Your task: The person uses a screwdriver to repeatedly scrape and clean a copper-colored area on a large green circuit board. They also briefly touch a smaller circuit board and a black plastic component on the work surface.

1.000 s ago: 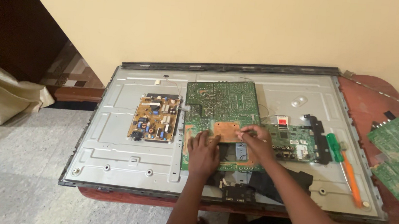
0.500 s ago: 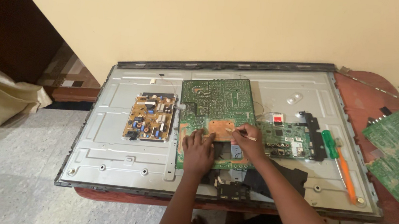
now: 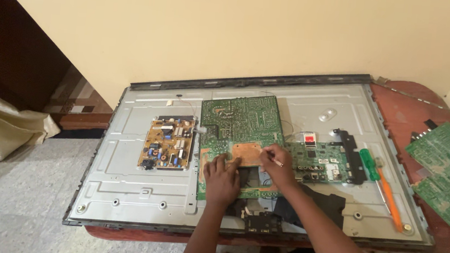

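Left hand [image 3: 222, 177] flat, open, pressing green board [image 3: 242, 120] near copper patch [image 3: 246, 153]. Right hand [image 3: 278, 164] pinches thin tool [image 3: 273, 159] at patch's right edge.

At the left of the frame, my yellow-brown power board [image 3: 167, 143] lies flat on the grey metal back panel [image 3: 120, 182]. Toward the right, a green-handled screwdriver [image 3: 370, 164] and an orange-handled one [image 3: 391, 201] lie side by side — both on the panel. At the far right, loose green boards [image 3: 446, 170] rest on the red counter [image 3: 402, 113]. Cream wall [image 3: 234, 28] behind — grey floor [image 3: 19, 206] at lower left.
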